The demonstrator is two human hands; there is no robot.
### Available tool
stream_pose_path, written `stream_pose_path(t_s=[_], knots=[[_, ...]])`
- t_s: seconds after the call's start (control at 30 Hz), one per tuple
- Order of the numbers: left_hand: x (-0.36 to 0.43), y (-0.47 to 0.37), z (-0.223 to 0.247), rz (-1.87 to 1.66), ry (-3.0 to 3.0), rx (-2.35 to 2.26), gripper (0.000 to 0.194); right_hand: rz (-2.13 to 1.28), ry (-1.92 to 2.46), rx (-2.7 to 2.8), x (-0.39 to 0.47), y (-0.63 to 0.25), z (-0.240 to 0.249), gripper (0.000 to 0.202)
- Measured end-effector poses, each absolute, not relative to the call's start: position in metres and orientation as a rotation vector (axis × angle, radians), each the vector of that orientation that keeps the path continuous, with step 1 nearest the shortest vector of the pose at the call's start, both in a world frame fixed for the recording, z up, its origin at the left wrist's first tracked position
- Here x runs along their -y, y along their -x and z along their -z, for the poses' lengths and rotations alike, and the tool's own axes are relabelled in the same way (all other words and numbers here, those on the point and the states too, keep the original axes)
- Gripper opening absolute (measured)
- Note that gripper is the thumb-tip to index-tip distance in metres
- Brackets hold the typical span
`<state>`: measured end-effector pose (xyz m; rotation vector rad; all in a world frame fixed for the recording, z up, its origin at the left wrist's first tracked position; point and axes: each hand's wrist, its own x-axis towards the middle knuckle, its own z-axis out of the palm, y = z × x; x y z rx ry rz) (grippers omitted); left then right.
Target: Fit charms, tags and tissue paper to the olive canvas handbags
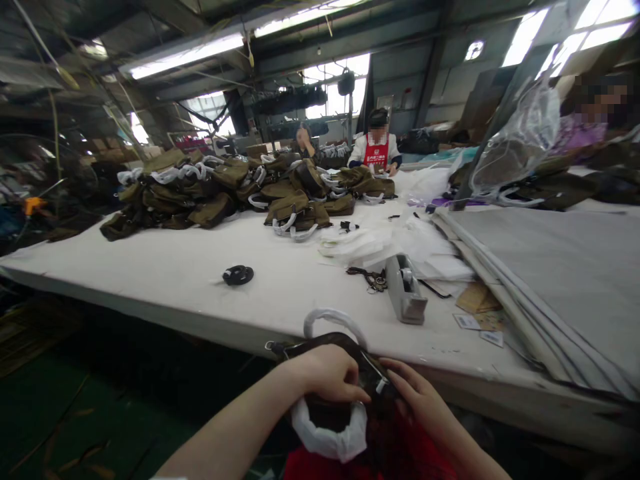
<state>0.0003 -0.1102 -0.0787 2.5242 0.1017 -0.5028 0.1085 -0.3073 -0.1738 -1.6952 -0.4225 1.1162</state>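
Note:
A dark handbag (374, 373) rests against the table's front edge, close to my body. Its two handles are wrapped in white: the far handle (336, 315) stands up over the tabletop, and the near handle (330, 437) hangs toward me. My left hand (330, 373) is curled over the bag's top opening, with some fingertips hidden inside it. On the bag's right end, beside the zipper, my right hand (413, 390) grips the side with its fingers along the edge and its thumb out of sight. A metal ring (269, 346) shows at the bag's left end.
A grey tape dispenser (407, 293) stands ahead right, beside scissors (370, 277). A black roll (239, 275) lies ahead left. Olive bags (215, 210) are heaped across the white table (165, 267). Stacked sheets (560, 267) lie right. A co-worker in a red apron (377, 153) sits opposite.

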Motion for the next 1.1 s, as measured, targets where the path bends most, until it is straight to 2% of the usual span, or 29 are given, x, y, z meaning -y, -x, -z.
stream_pose_path(t_s=[0.1, 0.2, 0.4, 0.5, 0.6, 0.77, 0.97, 1.1], knots=[[0.142, -0.018, 0.097, 0.563, -2.735, 0.029, 0.047, -1.133, 1.569, 0.391, 0.308, -0.100, 0.170, 0.071], [0.155, -0.024, 0.113, 0.514, -2.766, 0.198, 0.048, -1.125, 1.538, 0.407, 0.312, -0.101, 0.165, 0.066], [0.146, -0.010, 0.101, 0.391, -2.840, 0.227, 0.051, -1.113, 1.556, 0.527, 0.314, -0.101, 0.150, 0.064], [0.146, 0.001, 0.093, 0.176, -2.932, 0.128, 0.044, -1.100, 1.580, 0.586, 0.309, -0.096, 0.140, 0.058], [0.150, 0.012, 0.092, -0.069, -3.007, 0.219, 0.031, -1.082, 1.601, 0.609, 0.302, -0.091, 0.131, 0.054], [0.159, 0.021, 0.095, -0.072, -2.973, 0.370, 0.018, -1.083, 1.568, 0.520, 0.298, -0.089, 0.125, 0.058], [0.162, 0.025, 0.082, 0.160, -2.413, -0.398, 0.024, -1.180, 1.530, 0.443, 0.301, -0.086, 0.117, 0.064], [0.162, 0.027, 0.085, 0.093, -2.217, -0.616, 0.021, -1.136, 1.520, 0.487, 0.298, -0.079, 0.115, 0.062]])
